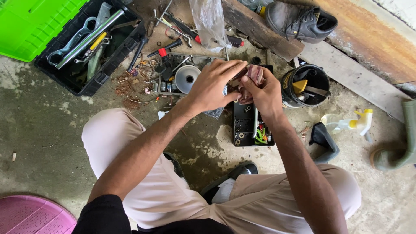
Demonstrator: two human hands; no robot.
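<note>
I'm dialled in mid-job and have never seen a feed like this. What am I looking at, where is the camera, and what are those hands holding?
There is no machine here: one camera sits on a person's head and looks down over their knees to a concrete floor. The left hand and right hand meet on a small reddish-brown part; what it is I cannot tell. Below them lies a black parts tray. Around it: an open black toolbox with a green lid, a black bucket of tools, a spray bottle and a black shoe.

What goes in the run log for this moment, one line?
left hand: gripping small reddish copper-coloured part | right hand: holding same part | below: black compartment tray | left: open black toolbox
</note>
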